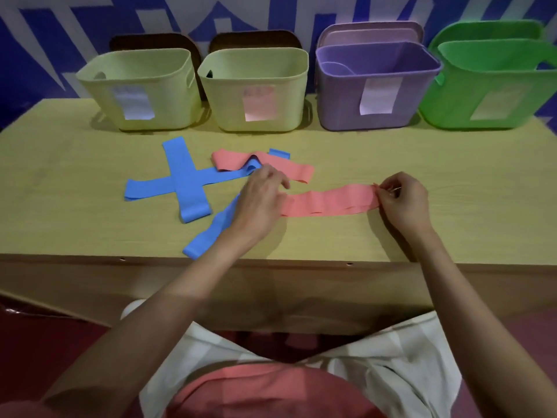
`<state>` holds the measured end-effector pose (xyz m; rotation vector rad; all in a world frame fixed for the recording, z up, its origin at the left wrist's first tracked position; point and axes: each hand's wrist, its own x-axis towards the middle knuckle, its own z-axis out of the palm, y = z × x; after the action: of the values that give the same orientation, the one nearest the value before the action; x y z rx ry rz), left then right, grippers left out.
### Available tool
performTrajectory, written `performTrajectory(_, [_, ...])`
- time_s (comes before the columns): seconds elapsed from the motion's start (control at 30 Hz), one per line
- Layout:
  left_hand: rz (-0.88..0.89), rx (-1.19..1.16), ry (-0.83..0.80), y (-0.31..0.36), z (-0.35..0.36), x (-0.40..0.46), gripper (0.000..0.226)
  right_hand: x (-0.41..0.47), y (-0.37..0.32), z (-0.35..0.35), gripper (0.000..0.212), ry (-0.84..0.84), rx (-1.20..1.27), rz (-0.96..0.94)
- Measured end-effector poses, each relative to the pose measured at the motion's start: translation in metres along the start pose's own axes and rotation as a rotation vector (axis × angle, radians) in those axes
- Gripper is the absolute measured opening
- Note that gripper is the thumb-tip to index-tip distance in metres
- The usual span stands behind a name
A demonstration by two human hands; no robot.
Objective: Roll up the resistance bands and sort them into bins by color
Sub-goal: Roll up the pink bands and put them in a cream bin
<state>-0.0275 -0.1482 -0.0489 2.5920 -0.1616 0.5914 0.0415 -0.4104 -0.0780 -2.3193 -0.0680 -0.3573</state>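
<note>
The pink band (328, 202) lies stretched flat across the middle of the table (422, 164), a little nearer to the front edge than to the back one. The right hand (404, 200) pinches its right end between thumb and fingertips, the fingers curled close. The left hand (262, 196) rests on its left end; the fingers look bent downward, but I cannot tell if they grip the band or only press it (the back of the hand hides them).

In my judgement the rolling is about to begin from the right end. To do it well, the first fold should be small and tight, with both edges of the band kept level, so the roll does not become a cone. The left hand should hold the far end with light tension, so the wrinkles get flat.

The blue bands (184, 179) lie crossed toward the left side, and a second pink band (289, 168) lies behind. The bins (253, 89) stand along the back edge, so the finished roll probably goes to the bin with the pink label (259, 105)
</note>
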Motion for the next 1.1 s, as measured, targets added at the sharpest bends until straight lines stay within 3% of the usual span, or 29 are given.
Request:
performTrajectory(0.1, [0.158, -0.130, -0.204, 0.016, 0.019, 0.004, 0.015, -0.008, -0.001, -0.005, 0.013, 0.026, -0.120, -0.050])
performTrajectory(0.2, [0.168, -0.125, -0.230, 0.017, 0.031, 0.010, 0.019, -0.025, -0.014, -0.013, 0.011, 0.015, -0.079, -0.237])
performTrajectory(0.3, [0.185, -0.119, -0.254, 0.014, 0.032, 0.016, 0.018, -0.042, -0.021, -0.011, 0.007, -0.157, -0.059, -0.404])
performTrajectory(0.4, [0.205, -0.096, -0.313, 0.015, 0.027, 0.021, 0.014, -0.050, -0.017, -0.002, 0.015, -0.244, -0.107, -0.452])
performTrajectory(0.53, [0.312, -0.014, -0.371, 0.016, 0.021, 0.025, 0.016, -0.052, -0.015, 0.005, 0.023, -0.236, -0.203, -0.534])
performTrajectory(0.63, [0.330, 0.025, -0.337, 0.018, 0.023, 0.025, 0.021, -0.053, -0.018, 0.003, 0.026, -0.214, -0.246, -0.567])
performTrajectory(0.93, [0.125, -0.083, -0.085, 0.015, 0.031, 0.021, 0.014, -0.051, -0.025, 0.001, 0.020, -0.205, -0.260, -0.566])
performTrajectory(1.1, [0.182, -0.096, -0.100, 0.017, 0.030, 0.017, 0.012, -0.044, -0.027, -0.003, 0.010, -0.255, -0.126, -0.402])
